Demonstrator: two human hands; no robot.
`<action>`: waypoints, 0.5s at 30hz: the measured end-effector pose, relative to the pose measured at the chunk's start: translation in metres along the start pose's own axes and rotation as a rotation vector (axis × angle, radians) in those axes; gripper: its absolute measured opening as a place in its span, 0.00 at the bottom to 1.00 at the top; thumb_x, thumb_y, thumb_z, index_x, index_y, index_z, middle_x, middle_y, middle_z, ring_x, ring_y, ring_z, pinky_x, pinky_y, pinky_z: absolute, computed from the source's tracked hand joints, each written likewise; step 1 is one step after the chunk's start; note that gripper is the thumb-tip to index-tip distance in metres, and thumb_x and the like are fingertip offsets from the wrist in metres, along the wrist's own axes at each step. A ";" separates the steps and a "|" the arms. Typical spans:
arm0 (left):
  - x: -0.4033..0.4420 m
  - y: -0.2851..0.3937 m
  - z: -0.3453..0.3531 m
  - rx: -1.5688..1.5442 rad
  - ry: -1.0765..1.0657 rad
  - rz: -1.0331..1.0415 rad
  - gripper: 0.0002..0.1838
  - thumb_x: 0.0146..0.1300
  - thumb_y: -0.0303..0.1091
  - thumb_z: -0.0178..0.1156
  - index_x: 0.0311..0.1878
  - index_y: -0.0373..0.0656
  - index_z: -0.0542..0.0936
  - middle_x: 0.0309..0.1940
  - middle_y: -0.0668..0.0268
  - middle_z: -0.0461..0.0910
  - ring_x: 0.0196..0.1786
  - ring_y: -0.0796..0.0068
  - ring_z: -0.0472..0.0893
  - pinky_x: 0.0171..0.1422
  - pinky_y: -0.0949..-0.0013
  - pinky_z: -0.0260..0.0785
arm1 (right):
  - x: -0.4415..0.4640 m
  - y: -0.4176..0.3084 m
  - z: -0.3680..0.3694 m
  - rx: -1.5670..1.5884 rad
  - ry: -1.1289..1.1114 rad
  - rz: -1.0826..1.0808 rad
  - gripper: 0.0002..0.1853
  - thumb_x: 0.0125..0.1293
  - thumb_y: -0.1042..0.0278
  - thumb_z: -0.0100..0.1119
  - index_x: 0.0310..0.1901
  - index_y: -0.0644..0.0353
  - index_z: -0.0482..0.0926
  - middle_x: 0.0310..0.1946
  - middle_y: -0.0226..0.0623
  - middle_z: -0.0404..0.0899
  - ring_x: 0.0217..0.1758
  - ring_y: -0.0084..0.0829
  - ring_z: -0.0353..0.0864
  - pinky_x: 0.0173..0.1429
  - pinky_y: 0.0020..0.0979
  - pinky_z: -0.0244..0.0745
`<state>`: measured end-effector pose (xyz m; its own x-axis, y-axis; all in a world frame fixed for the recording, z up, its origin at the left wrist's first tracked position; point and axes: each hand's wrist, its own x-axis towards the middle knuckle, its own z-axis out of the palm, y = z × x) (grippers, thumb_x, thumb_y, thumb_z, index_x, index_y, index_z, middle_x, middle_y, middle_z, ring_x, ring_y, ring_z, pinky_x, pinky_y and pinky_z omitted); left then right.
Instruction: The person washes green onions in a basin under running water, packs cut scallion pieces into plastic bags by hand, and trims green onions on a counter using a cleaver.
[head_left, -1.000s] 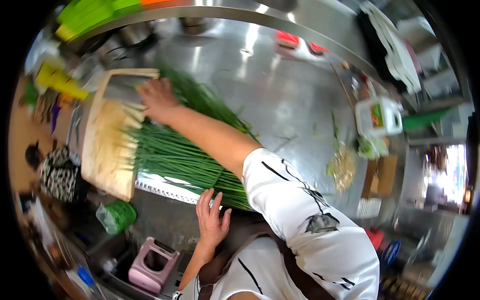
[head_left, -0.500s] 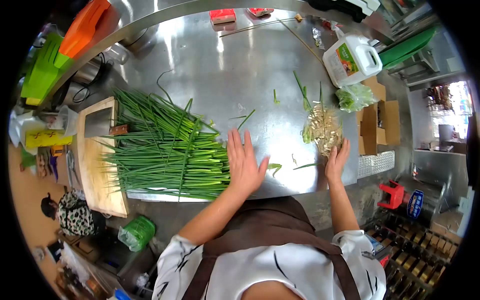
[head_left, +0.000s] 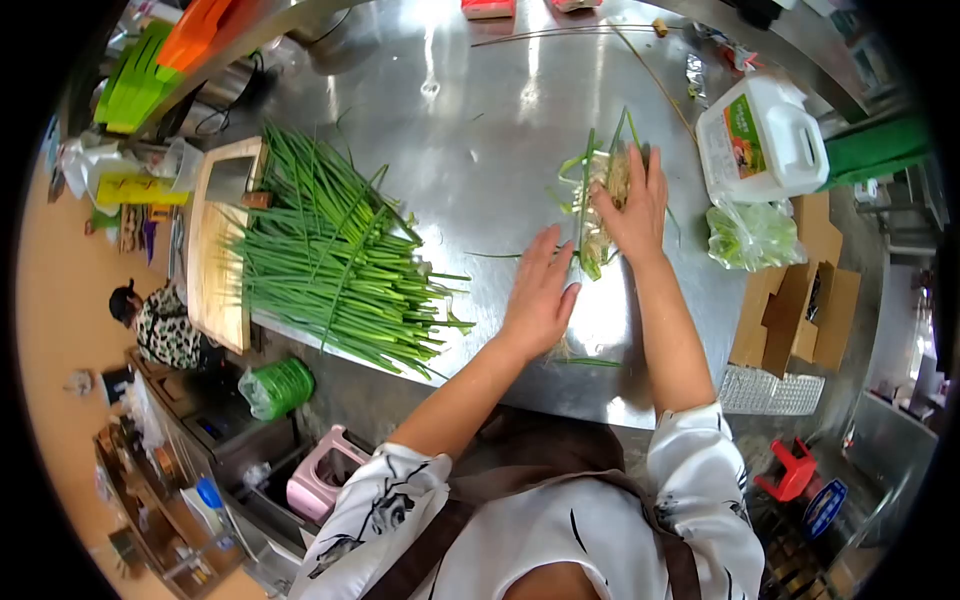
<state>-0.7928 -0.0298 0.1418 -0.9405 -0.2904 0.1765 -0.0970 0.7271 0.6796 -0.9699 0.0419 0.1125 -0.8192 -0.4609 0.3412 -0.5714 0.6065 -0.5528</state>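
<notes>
My left hand (head_left: 540, 300) lies low over the steel table, its fingers stretched out and touching loose green bits. Beside it my right hand (head_left: 635, 215) has its fingers spread along the right side of a small heap of root trimmings (head_left: 592, 225), pale ends mixed with green scraps. Part of the heap is hidden under the fingers. To the left lies a large pile of green scallions (head_left: 330, 255), cut ends facing my hands. Their tips reach over a wooden cutting board (head_left: 215, 285), where a cleaver (head_left: 232, 182) rests flat.
On the right stand a white jug (head_left: 760, 145), a plastic bag of greens (head_left: 755, 235) and a cardboard box (head_left: 790, 310). Thin sticks (head_left: 570, 32) lie on the steel table (head_left: 430, 120) at the back. Another person (head_left: 165, 320) is at the far left.
My right hand has moved up and inward onto the trimmings, and the heap has shifted left. My left hand has moved right, away from the scallions. The camera view has turned.
</notes>
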 end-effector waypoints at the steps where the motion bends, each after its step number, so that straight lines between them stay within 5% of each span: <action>1: -0.009 0.006 -0.012 0.029 0.066 0.000 0.26 0.56 0.27 0.54 0.60 0.35 0.64 0.63 0.47 0.57 0.66 0.46 0.55 0.68 0.54 0.49 | 0.009 0.003 0.002 0.008 -0.020 -0.011 0.36 0.51 0.56 0.60 0.62 0.59 0.62 0.64 0.61 0.51 0.63 0.57 0.54 0.67 0.47 0.49; 4: -0.061 0.019 -0.040 -0.255 0.200 -0.214 0.17 0.56 0.24 0.54 0.50 0.34 0.72 0.53 0.51 0.70 0.58 0.54 0.68 0.62 0.59 0.59 | 0.035 0.010 0.016 0.133 -0.240 -0.257 0.33 0.48 0.72 0.52 0.62 0.55 0.63 0.65 0.48 0.56 0.67 0.48 0.53 0.70 0.43 0.47; 7: -0.124 0.021 -0.054 -0.525 0.222 -0.472 0.18 0.55 0.24 0.56 0.51 0.35 0.72 0.48 0.53 0.72 0.54 0.56 0.71 0.62 0.62 0.59 | 0.046 0.007 0.033 0.103 -0.440 -0.581 0.26 0.53 0.75 0.47 0.58 0.56 0.68 0.62 0.41 0.62 0.67 0.40 0.56 0.71 0.40 0.46; 9: -0.127 0.022 -0.067 -0.066 0.113 -0.218 0.27 0.54 0.30 0.60 0.57 0.34 0.66 0.56 0.48 0.66 0.60 0.50 0.65 0.65 0.56 0.54 | 0.034 -0.005 0.033 0.147 -0.509 -0.622 0.25 0.53 0.79 0.43 0.56 0.56 0.70 0.61 0.36 0.65 0.68 0.35 0.56 0.72 0.39 0.45; 11: -0.125 0.015 -0.061 0.121 -0.043 -0.150 0.50 0.47 0.49 0.66 0.67 0.36 0.51 0.67 0.41 0.44 0.69 0.39 0.46 0.69 0.46 0.42 | 0.020 -0.017 0.028 0.117 -0.641 -0.799 0.25 0.53 0.79 0.44 0.55 0.56 0.71 0.61 0.37 0.65 0.68 0.35 0.56 0.72 0.39 0.44; 15: -0.099 -0.021 -0.049 0.260 -0.197 -0.073 0.58 0.41 0.63 0.63 0.67 0.36 0.49 0.66 0.37 0.41 0.69 0.35 0.42 0.69 0.43 0.38 | -0.032 -0.034 -0.004 0.158 -0.731 -0.903 0.25 0.52 0.77 0.45 0.55 0.58 0.71 0.61 0.37 0.65 0.69 0.34 0.55 0.73 0.41 0.42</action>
<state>-0.6816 -0.0469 0.1453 -0.9704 -0.2404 -0.0247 -0.2229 0.8507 0.4761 -0.9242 0.0387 0.1228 0.1333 -0.9767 0.1682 -0.8769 -0.1953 -0.4392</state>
